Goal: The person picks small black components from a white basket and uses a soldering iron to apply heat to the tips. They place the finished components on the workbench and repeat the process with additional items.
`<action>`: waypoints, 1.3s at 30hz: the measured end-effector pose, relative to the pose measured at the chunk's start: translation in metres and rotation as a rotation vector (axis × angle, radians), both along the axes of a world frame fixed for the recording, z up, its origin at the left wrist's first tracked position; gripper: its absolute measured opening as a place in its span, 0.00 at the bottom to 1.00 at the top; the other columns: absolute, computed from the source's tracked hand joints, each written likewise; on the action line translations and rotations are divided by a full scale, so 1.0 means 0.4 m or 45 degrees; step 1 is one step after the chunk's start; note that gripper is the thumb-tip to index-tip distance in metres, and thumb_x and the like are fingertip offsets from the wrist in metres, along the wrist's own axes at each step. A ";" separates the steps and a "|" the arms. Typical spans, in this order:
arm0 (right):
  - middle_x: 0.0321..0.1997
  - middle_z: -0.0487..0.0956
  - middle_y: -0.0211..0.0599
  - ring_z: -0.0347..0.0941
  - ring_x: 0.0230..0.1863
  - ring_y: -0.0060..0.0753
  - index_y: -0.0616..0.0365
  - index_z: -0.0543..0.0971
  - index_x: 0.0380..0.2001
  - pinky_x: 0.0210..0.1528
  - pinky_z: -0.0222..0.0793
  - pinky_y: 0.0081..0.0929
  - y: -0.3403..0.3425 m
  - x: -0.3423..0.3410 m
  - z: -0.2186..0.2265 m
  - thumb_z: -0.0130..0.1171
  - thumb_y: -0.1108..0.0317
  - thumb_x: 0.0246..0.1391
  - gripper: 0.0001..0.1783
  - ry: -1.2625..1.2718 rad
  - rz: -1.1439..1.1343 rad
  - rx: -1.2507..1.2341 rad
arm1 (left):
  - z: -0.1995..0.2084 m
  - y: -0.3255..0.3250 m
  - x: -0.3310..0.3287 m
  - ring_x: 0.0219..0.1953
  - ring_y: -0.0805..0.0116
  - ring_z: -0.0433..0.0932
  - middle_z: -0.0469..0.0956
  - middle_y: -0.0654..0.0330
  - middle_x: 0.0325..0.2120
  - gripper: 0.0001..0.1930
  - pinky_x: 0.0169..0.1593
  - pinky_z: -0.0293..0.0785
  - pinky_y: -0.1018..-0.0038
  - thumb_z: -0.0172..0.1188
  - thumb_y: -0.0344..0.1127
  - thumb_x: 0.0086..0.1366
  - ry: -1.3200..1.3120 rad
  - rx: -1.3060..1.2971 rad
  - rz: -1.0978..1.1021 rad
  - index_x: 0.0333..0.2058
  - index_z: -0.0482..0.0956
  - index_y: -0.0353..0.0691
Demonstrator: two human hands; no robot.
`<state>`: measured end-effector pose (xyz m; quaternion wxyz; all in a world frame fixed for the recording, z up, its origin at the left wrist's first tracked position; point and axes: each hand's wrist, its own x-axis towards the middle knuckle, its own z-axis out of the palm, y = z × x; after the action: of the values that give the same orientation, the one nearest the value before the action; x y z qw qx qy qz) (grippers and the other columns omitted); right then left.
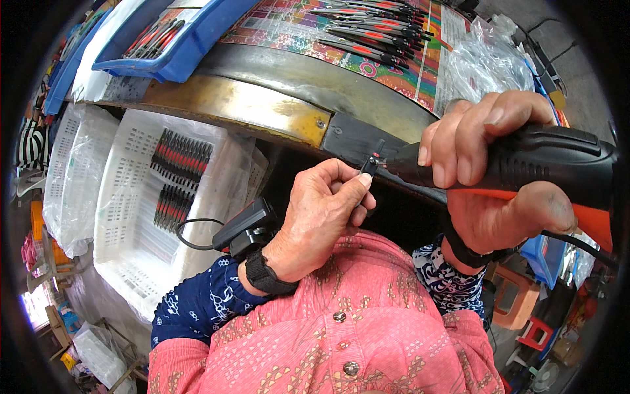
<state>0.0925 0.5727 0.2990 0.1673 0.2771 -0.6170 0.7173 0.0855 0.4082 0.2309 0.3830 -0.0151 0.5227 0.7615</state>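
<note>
- The left hand (328, 207) pinched a small black part (369, 169) between thumb and forefinger, near the work table's (262, 108) edge.
- The right hand (469, 148) was clamped round a black-and-orange power tool (538, 161) at 3 o'clock from the part; whether its tip touched the part or stopped just beside it, I could not tell.
- At 9 o'clock, a white crate (121, 253) held two groups of black-and-red pieces (180, 157).
- At 10 o'clock, a blue tray (180, 69) held similar ones.
- At 12 o'clock, more lay on a colourful sheet (403, 82) bearing large, rounded printed characters.
- Between 1 and 2 o'clock sat clear plastic bags (489, 62).
</note>
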 end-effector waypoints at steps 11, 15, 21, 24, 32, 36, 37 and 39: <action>0.19 0.67 0.28 0.65 0.18 0.25 0.58 0.66 0.37 0.27 0.65 0.26 -0.008 -0.010 0.006 0.58 0.28 0.34 0.43 -0.023 0.013 0.001 | 0.013 0.014 0.006 0.17 0.82 0.66 0.73 0.64 0.18 0.07 0.20 0.61 0.84 0.55 0.31 0.62 -0.024 -0.039 0.094 0.27 0.71 0.35; 0.19 0.67 0.28 0.65 0.18 0.25 0.58 0.66 0.37 0.27 0.65 0.26 -0.010 -0.014 0.008 0.58 0.28 0.34 0.43 -0.030 0.012 0.008 | 0.017 0.014 0.004 0.18 0.83 0.66 0.72 0.67 0.20 0.06 0.21 0.63 0.84 0.56 0.32 0.62 -0.027 -0.061 0.060 0.28 0.72 0.37; 0.19 0.67 0.28 0.65 0.18 0.25 0.58 0.66 0.37 0.27 0.65 0.27 -0.013 -0.017 0.007 0.58 0.27 0.34 0.43 -0.029 0.009 0.011 | 0.026 0.014 0.003 0.14 0.82 0.64 0.72 0.65 0.17 0.07 0.16 0.58 0.83 0.55 0.31 0.61 -0.119 -0.033 0.082 0.25 0.70 0.36; 0.19 0.67 0.28 0.65 0.18 0.25 0.58 0.66 0.37 0.28 0.65 0.27 -0.014 -0.017 0.009 0.58 0.27 0.33 0.44 -0.025 0.013 0.012 | 0.032 0.012 0.002 0.14 0.81 0.64 0.72 0.64 0.16 0.08 0.16 0.58 0.83 0.55 0.30 0.61 -0.166 -0.028 0.089 0.25 0.70 0.35; 0.19 0.67 0.28 0.65 0.18 0.25 0.58 0.66 0.37 0.28 0.65 0.27 -0.021 -0.012 0.017 0.57 0.26 0.33 0.44 -0.019 0.024 0.020 | 0.020 0.013 0.004 0.16 0.80 0.63 0.72 0.63 0.19 0.06 0.17 0.57 0.83 0.55 0.32 0.61 -0.068 -0.008 0.061 0.29 0.70 0.37; 0.19 0.67 0.28 0.65 0.19 0.25 0.58 0.66 0.37 0.28 0.65 0.27 -0.025 -0.013 0.017 0.57 0.26 0.33 0.44 -0.017 0.026 0.026 | 0.016 0.007 0.006 0.16 0.80 0.63 0.72 0.63 0.20 0.06 0.17 0.57 0.83 0.55 0.33 0.62 -0.101 0.008 0.034 0.30 0.70 0.37; 0.20 0.67 0.28 0.65 0.19 0.25 0.58 0.66 0.37 0.28 0.65 0.27 -0.026 -0.013 0.018 0.57 0.26 0.32 0.45 -0.012 0.027 0.029 | 0.015 0.006 0.004 0.16 0.80 0.63 0.72 0.63 0.20 0.06 0.17 0.57 0.84 0.55 0.33 0.62 -0.110 0.020 0.025 0.30 0.70 0.37; 0.20 0.67 0.28 0.65 0.19 0.25 0.58 0.66 0.37 0.28 0.65 0.27 -0.027 -0.012 0.020 0.57 0.26 0.32 0.45 -0.015 0.034 0.031 | 0.014 0.004 0.004 0.17 0.81 0.63 0.73 0.63 0.20 0.07 0.17 0.57 0.84 0.55 0.34 0.62 -0.091 0.012 0.018 0.30 0.70 0.38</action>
<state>0.0878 0.5620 0.3069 0.1506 0.2833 -0.6229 0.7135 0.0871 0.4097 0.2367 0.3962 -0.0441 0.5049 0.7656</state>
